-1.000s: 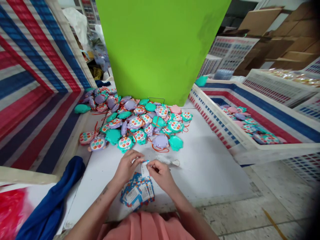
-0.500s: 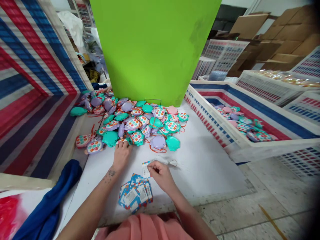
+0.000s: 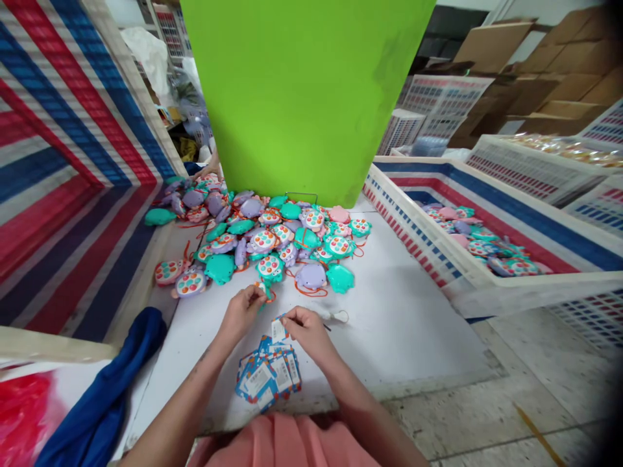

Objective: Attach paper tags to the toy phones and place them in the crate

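My left hand (image 3: 242,312) is closed in a pinch on a small animal-shaped toy (image 3: 263,287), mostly hidden behind the fingers. An orange cord (image 3: 271,298) hangs beside it. Between the thumb and fingers of my right hand (image 3: 307,327) is a printed card (image 3: 278,329), white and blue. Just below lies a loose pile of similar cards (image 3: 263,378) on the white table (image 3: 399,324). Beyond my hands spreads a heap of toys (image 3: 265,241) in teal, purple and pink, with coloured round bumps and orange cords. A white looped object (image 3: 337,316) lies right of my right hand.
A green panel (image 3: 311,97) stands behind the heap, with another person's hand (image 3: 210,170) at its left edge. On the right, a lined crate (image 3: 491,282) holds more toys. A striped crate (image 3: 92,259) and blue cloth (image 3: 104,389) are on the left.
My left hand has drawn back from the heap toward my right hand, bringing a toy with it. My right hand still pinches the card, now slightly tilted. The view has shifted a little.
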`<state>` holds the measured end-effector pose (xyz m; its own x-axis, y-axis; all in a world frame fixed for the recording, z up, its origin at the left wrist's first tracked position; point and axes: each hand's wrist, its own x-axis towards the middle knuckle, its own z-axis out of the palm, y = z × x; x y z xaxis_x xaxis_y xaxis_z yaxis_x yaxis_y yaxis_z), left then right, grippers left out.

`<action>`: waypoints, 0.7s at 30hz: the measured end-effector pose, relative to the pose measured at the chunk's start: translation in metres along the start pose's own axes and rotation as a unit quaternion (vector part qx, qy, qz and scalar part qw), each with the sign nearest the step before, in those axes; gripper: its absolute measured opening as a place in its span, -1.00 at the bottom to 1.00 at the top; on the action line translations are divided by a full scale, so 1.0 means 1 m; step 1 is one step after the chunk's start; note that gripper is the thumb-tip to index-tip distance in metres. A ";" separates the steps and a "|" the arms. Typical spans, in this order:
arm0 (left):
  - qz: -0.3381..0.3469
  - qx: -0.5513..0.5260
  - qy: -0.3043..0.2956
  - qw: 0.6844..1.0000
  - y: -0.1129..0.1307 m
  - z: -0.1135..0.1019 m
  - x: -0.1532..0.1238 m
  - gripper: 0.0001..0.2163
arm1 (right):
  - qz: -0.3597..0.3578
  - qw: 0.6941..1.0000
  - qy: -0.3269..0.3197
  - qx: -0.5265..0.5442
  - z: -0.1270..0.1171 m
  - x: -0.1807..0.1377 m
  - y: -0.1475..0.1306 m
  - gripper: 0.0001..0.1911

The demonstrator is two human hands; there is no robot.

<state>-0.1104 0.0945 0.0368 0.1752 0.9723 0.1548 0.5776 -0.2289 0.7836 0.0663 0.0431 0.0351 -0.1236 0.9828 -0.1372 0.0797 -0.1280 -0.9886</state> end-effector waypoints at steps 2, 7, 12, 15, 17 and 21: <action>-0.035 -0.082 -0.017 0.996 0.008 0.001 -0.006 -0.87 | 0.013 1.000 -0.006 0.011 0.004 0.004 0.001 -0.84; -0.067 -0.155 -0.048 0.984 0.019 0.003 -0.011 -0.81 | 0.051 0.998 -0.011 0.033 0.010 0.010 0.009 -0.88; -0.078 -0.184 -0.060 0.978 0.020 0.004 -0.012 -0.77 | 0.061 0.997 -0.006 0.043 0.010 0.012 0.013 -0.88; -0.068 -0.181 -0.062 0.979 0.020 0.005 -0.013 -0.77 | 0.067 0.996 0.000 0.050 0.010 0.013 0.012 -0.86; -0.063 -0.180 -0.069 0.979 0.019 0.006 -0.014 -0.78 | 0.068 0.996 0.002 0.054 0.010 0.014 0.012 -0.86; -0.078 -0.205 -0.086 0.972 0.019 0.009 -0.017 -0.81 | 0.055 0.997 0.005 0.053 0.010 0.016 0.012 -0.86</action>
<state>-0.0954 0.0735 0.0435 0.2624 0.9631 -0.0595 0.2472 -0.0075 0.9689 0.0557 0.0559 0.0205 -0.1100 0.9631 -0.2455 -0.0133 -0.2484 -0.9686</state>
